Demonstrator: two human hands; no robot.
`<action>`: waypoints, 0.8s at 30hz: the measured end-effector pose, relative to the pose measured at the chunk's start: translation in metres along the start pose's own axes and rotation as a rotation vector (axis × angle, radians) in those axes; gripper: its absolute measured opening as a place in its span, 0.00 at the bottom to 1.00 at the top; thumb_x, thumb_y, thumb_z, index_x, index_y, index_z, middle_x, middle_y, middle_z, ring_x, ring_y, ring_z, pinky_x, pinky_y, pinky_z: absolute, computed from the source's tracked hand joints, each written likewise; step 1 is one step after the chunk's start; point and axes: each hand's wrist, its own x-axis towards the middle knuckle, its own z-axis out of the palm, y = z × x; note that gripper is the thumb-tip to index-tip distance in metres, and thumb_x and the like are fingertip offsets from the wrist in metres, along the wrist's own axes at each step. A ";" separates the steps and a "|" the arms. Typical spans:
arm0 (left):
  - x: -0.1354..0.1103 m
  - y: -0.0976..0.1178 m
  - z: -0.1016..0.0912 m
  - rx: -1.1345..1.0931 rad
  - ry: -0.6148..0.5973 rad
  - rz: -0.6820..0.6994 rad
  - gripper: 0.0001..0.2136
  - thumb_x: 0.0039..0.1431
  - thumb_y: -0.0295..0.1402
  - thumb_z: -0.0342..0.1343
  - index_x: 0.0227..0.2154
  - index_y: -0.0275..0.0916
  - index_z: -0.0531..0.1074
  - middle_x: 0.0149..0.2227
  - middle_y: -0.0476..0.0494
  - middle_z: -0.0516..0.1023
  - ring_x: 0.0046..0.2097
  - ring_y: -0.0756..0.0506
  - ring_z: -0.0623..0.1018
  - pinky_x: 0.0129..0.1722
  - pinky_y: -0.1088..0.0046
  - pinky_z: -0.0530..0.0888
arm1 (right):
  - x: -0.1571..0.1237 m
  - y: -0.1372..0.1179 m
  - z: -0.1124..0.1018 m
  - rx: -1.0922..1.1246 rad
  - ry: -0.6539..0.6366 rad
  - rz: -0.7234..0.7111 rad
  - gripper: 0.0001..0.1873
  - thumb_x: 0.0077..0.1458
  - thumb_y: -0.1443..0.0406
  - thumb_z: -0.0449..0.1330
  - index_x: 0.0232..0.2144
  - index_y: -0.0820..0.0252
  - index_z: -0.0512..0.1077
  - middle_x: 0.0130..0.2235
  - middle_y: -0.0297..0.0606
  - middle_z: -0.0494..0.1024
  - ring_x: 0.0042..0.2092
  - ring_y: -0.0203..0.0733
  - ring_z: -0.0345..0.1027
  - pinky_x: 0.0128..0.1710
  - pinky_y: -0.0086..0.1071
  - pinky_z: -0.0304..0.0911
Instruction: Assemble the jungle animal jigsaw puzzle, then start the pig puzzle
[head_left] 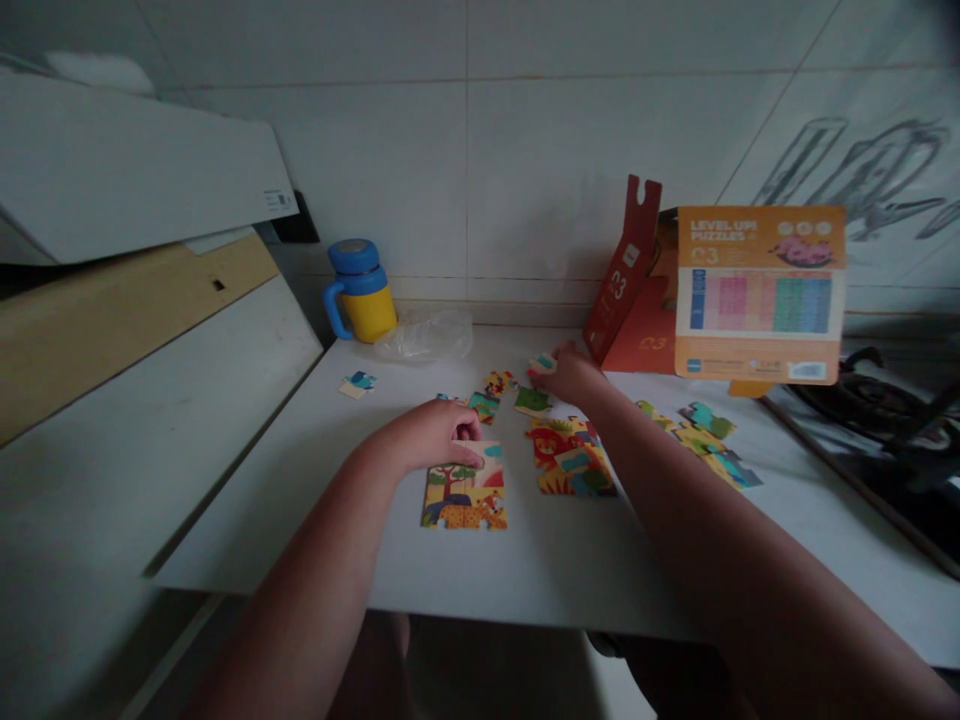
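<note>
My left hand (439, 437) rests at the top edge of a partly joined jigsaw puzzle (465, 508) with a tree and a spotted leopard. Its fingers are curled in toward the thumb, and whatever they hold is hidden. Farther back, my right hand (576, 374) pinches a light puzzle piece (543, 364) with a blue patch. Just below that piece lies a green puzzle piece (532, 401). Between my hands are an orange-and-yellow piece (498, 383) and a teal piece (484, 406). Near my right forearm sits another joined section with a red lion (551, 445), loose pieces lying on it.
A lone puzzle piece (358, 384) lies at left, before a blue-and-yellow mug (369, 305) and clear plastic bag (427, 337). An open red-orange puzzle box (759, 300) stands at back right. More pieces (712, 440) lie before it, beside a gas stove (885, 420).
</note>
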 end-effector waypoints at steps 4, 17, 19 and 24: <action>0.001 -0.001 0.000 0.013 0.007 -0.001 0.11 0.53 0.38 0.72 0.36 0.41 0.80 0.36 0.48 0.80 0.37 0.45 0.77 0.35 0.72 0.68 | -0.024 0.002 -0.009 0.203 0.096 -0.130 0.18 0.68 0.58 0.59 0.56 0.59 0.68 0.44 0.43 0.83 0.40 0.41 0.76 0.36 0.30 0.62; 0.000 0.002 -0.002 -0.016 -0.069 -0.095 0.13 0.50 0.37 0.73 0.38 0.40 0.80 0.34 0.50 0.79 0.35 0.46 0.76 0.33 0.72 0.66 | -0.107 -0.009 -0.009 0.296 -0.377 -0.407 0.09 0.58 0.60 0.66 0.40 0.55 0.81 0.31 0.34 0.81 0.29 0.37 0.68 0.29 0.31 0.55; 0.000 0.003 -0.003 -0.028 -0.078 -0.105 0.13 0.50 0.37 0.72 0.38 0.40 0.80 0.33 0.50 0.79 0.35 0.46 0.76 0.33 0.72 0.66 | -0.109 -0.011 -0.009 0.247 -0.347 -0.398 0.08 0.58 0.60 0.66 0.39 0.55 0.81 0.31 0.34 0.81 0.31 0.38 0.69 0.30 0.32 0.55; -0.003 0.008 -0.004 -0.040 -0.081 -0.134 0.12 0.50 0.36 0.72 0.37 0.40 0.79 0.32 0.51 0.78 0.34 0.46 0.74 0.32 0.72 0.64 | -0.112 -0.013 -0.009 0.255 -0.320 -0.356 0.08 0.58 0.61 0.66 0.39 0.55 0.81 0.30 0.34 0.81 0.30 0.38 0.70 0.30 0.32 0.56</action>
